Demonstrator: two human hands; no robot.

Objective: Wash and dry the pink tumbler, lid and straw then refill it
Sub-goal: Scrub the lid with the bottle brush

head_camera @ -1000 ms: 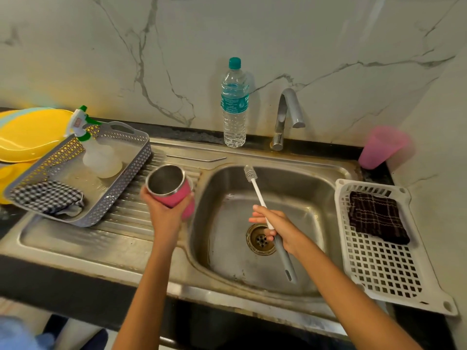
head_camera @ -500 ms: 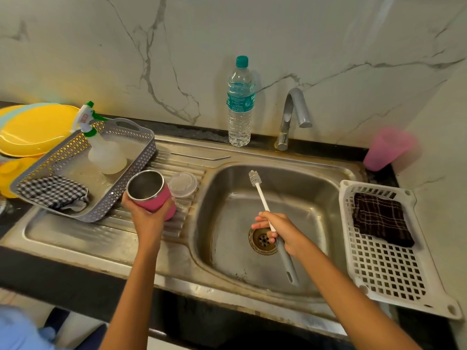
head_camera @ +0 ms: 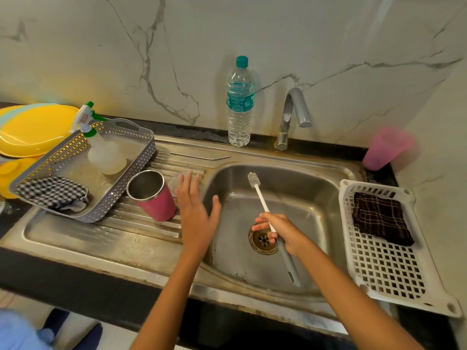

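From where I sit, the pink tumbler (head_camera: 158, 203) stands upright and open-mouthed on the ribbed drainboard (head_camera: 75, 236), just beside the grey basket (head_camera: 131, 178) and close to the basin's (head_camera: 298, 198) left rim. The left hand (head_camera: 197, 210) hovers to its right with the fingers spread and straight, holding nothing. Its fingertips reach over the clear lid (head_camera: 175, 184), which is mostly hidden behind them, and I cannot tell whether they touch it. The right hand (head_camera: 280, 231) is curled round the bottle brush (head_camera: 261, 198) where the white shaft meets the grey handle, above the drain (head_camera: 262, 239), with the bristle head pointing up and away. The metal straw (head_camera: 199, 157) lies flat on the ledge behind the drainboard, well apart from both hands.

My worries are these:

- **Tumbler:** it stands on sloped ribs with the open hand right beside it, so a careless sweep of the wrist could tip it into the basin.
- **Lid:** it is clear and light on wet steel — a poor pinch may skate it over the rim.
- **Brush:** it is gripped low on a long shaft, so the head could swing and catch the tumbler's lip when brought across.
- **Straw:** it is easy to overlook against the steel — I would guess it could go unwashed.
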